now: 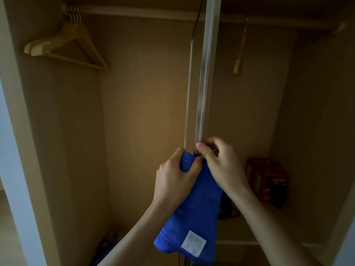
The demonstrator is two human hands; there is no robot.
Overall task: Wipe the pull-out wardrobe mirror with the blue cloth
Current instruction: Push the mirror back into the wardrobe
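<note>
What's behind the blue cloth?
Behind the blue cloth runs the lower edge of the mirror frame, mostly covered. The left hand grips the cloth; the right hand pinches the frame. Something dark sits beside it, too dim to identify.

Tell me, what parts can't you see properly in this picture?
- Mirror glass: seen edge-on in the head view, only its metal frame shows.
- Right hand fingertips: curled behind the frame.
- Blue cloth top: bunched inside the left hand.
- Cloth label: print too small to read.
- Red box: dim, partly behind the right wrist.
</note>
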